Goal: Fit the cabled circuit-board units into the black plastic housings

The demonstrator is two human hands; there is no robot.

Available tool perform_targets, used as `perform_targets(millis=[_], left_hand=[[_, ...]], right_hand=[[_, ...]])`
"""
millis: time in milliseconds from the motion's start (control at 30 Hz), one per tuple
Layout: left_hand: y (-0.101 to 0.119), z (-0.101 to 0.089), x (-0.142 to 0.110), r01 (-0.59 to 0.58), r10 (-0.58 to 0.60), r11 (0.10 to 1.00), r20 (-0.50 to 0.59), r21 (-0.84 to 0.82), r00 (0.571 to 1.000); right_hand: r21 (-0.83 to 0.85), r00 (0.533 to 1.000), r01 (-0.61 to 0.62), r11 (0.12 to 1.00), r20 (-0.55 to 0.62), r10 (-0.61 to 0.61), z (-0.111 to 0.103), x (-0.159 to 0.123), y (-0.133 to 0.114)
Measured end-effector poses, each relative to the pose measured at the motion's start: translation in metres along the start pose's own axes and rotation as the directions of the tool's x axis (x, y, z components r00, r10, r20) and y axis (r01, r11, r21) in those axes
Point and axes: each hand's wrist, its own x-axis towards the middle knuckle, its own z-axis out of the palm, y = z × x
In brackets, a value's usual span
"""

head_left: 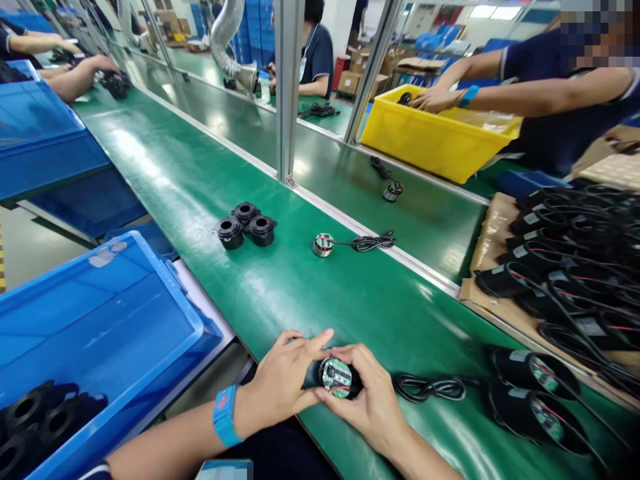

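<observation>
Close in front of me, a round black housing holds a green circuit board with red wire, facing up. My right hand is closed around its right side, thumb at the near rim. On the other side, my left hand has its thumb against the housing and its index finger lifted over the far edge; some of its fingers are hidden. To the right lies a coiled black cable; whether it joins this housing, I cannot tell. Beyond it, two black housings with boards lie on their sides.
Three empty black housings and a board assembly with cable sit farther up the green bench. A blue bin stands left, a carton of cabled units right. Across the bench, a co-worker reaches into a yellow bin.
</observation>
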Motion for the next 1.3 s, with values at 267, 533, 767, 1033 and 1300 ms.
perform_targets(millis=[267,533,767,1033,1300], left_hand=[[-0.002,-0.002,0.002,-0.017,0.014,0.999,-0.063,-0.046,0.998],[0.002,-0.005,0.004,-0.094,0.075,0.989,-0.165,-0.111,0.983],[0.003,-0.007,0.011,-0.204,0.181,0.975,-0.215,-0.091,0.960],[0.000,-0.004,0.009,-0.266,0.256,0.964,-0.228,-0.015,0.940],[0.005,-0.007,0.009,-0.054,0.050,0.998,-0.104,-0.030,0.993]], right_hand=[[0.054,0.998,-0.055,0.997,0.041,0.053,-0.003,0.002,0.000],[0.149,0.983,-0.134,0.980,0.143,0.112,-0.016,0.002,0.000],[0.135,0.974,-0.145,0.980,0.194,0.118,-0.022,-0.001,0.006],[0.182,0.987,-0.133,0.974,0.117,0.112,-0.014,-0.006,0.008],[0.045,0.986,-0.167,0.985,0.037,0.165,-0.013,-0.014,0.008]])
